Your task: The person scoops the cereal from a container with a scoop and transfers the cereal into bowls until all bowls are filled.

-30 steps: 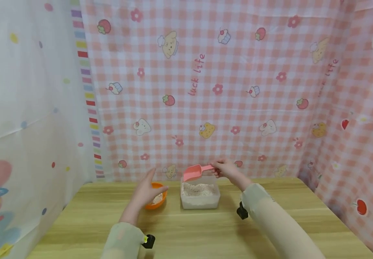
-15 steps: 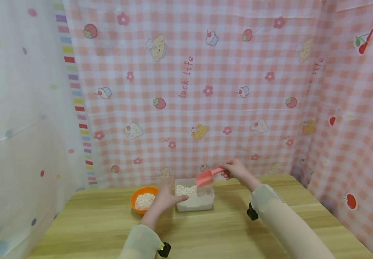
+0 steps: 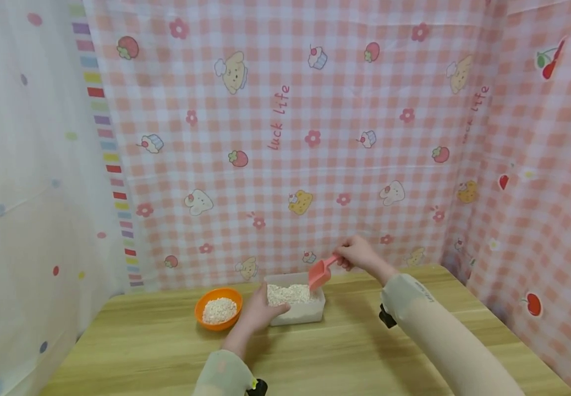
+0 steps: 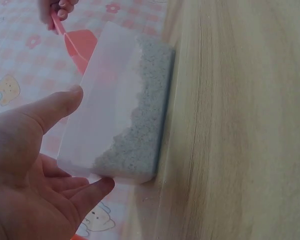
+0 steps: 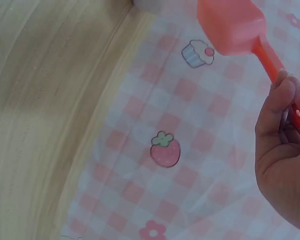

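Note:
My right hand (image 3: pixel 360 254) pinches the handle of a pink plastic scoop (image 3: pixel 319 274). The scoop slants downward, its lip low over the right side of a translucent rectangular tub (image 3: pixel 297 314) of pale, oat-like flakes. In the right wrist view, thumb and fingertips close on the handle (image 5: pixel 271 64). My left hand (image 3: pixel 256 313) is at the tub's left end. Its thumb (image 4: pixel 65 102) lies over the long front wall, and a fingertip (image 4: pixel 106 184) is right at the short end. Through the wall of the tub (image 4: pixel 117 107), the flakes show heaped unevenly.
An orange bowl (image 3: pixel 199 319) with similar flakes stands left of the tub, close to my left hand. The wooden table (image 3: pixel 325 357) meets a pink checked cloth (image 3: pixel 364 181) behind the tub. More patterned cloth hangs along both sides.
My left hand has moved right, from beside the orange bowl to the tub's left end. The right hand has shifted the scoop from the tub's left part to its right side, lip tilted down.

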Motion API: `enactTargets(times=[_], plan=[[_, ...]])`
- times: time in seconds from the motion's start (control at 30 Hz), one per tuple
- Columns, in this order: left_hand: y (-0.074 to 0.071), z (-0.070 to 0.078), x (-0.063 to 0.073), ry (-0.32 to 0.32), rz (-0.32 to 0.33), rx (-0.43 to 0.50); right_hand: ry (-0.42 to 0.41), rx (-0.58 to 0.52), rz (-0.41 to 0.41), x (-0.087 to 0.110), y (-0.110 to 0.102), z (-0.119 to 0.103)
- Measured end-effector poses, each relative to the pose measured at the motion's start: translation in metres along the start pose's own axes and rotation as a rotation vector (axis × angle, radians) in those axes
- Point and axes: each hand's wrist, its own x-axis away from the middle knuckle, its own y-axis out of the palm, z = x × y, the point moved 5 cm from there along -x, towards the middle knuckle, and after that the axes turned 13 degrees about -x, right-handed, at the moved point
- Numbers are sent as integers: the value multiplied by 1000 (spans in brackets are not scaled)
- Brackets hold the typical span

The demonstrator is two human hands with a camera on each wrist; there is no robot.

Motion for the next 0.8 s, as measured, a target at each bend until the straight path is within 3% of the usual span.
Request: enactTargets(times=[0.3, 0.5, 0.63, 0.8], plan=[[0, 3, 2, -21, -7, 34, 12, 134, 20, -2, 29, -10], [0, 2, 3, -33, -2, 36, 7, 144, 50, -6, 41, -6], [0, 3, 4, -34, 0, 51, -37, 84, 45, -6, 42, 0], [-2, 4, 4, -28, 5, 63, -64, -66, 10, -2, 40, 15]])
